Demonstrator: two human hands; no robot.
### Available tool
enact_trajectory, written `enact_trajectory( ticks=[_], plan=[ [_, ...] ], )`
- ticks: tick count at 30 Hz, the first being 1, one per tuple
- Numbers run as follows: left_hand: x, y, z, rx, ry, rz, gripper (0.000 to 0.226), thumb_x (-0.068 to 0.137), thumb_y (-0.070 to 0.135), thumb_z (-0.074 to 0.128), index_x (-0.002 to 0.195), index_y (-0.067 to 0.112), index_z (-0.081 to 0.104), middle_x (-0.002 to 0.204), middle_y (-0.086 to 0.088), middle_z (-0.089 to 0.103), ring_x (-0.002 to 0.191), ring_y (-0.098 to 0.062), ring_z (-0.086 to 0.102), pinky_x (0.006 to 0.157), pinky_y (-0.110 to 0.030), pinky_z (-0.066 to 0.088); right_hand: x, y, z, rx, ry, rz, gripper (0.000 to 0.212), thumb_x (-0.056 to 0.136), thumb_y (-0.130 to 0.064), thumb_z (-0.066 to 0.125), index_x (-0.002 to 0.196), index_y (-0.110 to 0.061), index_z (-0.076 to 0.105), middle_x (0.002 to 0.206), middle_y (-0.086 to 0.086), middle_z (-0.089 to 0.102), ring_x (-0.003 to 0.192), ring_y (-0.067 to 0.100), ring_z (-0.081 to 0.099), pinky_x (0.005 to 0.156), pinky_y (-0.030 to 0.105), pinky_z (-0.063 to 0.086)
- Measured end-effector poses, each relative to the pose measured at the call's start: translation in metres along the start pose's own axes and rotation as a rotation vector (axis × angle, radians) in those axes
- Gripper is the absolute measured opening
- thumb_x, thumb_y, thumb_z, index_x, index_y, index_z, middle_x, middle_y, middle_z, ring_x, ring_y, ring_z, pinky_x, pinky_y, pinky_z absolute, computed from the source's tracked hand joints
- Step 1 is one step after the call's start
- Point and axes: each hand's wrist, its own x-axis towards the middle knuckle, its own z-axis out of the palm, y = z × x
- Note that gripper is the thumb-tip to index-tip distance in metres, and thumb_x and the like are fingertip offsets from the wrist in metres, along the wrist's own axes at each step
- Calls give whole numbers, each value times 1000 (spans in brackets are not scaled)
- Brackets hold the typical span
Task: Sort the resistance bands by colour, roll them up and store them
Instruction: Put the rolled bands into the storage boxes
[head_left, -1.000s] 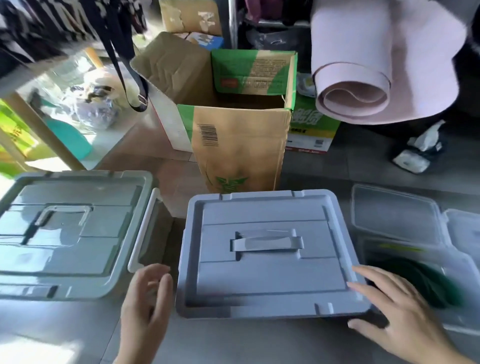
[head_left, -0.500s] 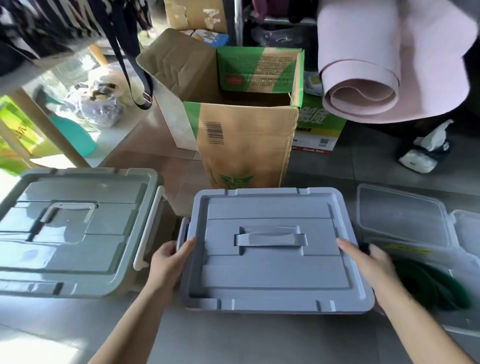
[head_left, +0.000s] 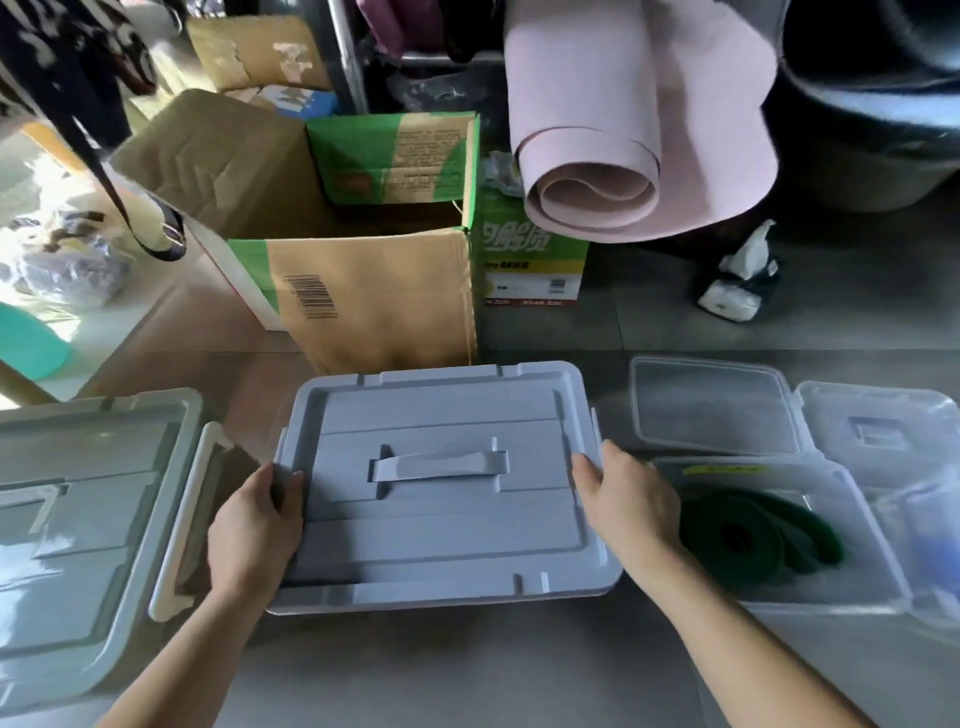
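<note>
The left hand (head_left: 254, 525) and the right hand (head_left: 628, 512) each grip one side of the blue box (head_left: 441, 540) — thumbs on top, fingers curled over the edges. The rolled green band (head_left: 753, 535) lies in the open clear box (head_left: 841, 587), just beside the right hand. A grey box (head_left: 78, 519) stands at the left.

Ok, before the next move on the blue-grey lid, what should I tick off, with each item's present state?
1. Left hand grips the blue-grey plastic lid at its left edge: ok.
2. Right hand grips its right edge: ok.
3. Nothing lies on the lid; its moulded handle lies flat: ok.
4. Whether the lid is clipped down: cannot tell.
5. Rolled dark green resistance band lies inside the open clear plastic box: ok.
</note>
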Motion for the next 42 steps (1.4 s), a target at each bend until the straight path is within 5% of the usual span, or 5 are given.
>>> enact_trajectory(
  ticks=[8,16,30,34,42],
  plan=[
    [20,33,5,93,-95,-205,38,94,38,39,109,6,51,121,-25,50,108,-44,49,88,-53,42,7,15,-20,54,-310,-145,55,94,-58,29,124,-16,48,115,3,64,99,24,63,72,30,49],
    [-65,231,72,-121,-258,481,63,95,29,48,147,11,19,158,-5,8,145,-22,7,115,-33,11,44,181,-22,-83,-321,7,61,93,-57,35,146,-27,27,158,-4,14,141,27,24,110,42,30],
    [-50,349,242,-178,-821,-33,24,90,11,45,106,1,60,74,-9,57,61,-22,52,52,-24,36,133,278,-25,-38,-204,259,39,94,-39,35,73,-13,54,85,8,56,89,32,55,77,35,47],
    [-43,342,268,164,-871,409,34,95,9,42,128,5,50,127,-14,54,115,-29,53,86,-26,40,164,283,-16,-93,-373,260,31,88,-28,50,61,-13,49,78,7,57,84,31,57,73,31,49],
    [-27,342,306,798,-656,1055,33,87,7,53,119,13,58,124,-7,55,118,-29,51,88,-40,47,178,267,3,-145,-452,250,16,82,-26,63,87,-13,70,94,8,69,90,26,62,67,26,47]
  ],
)
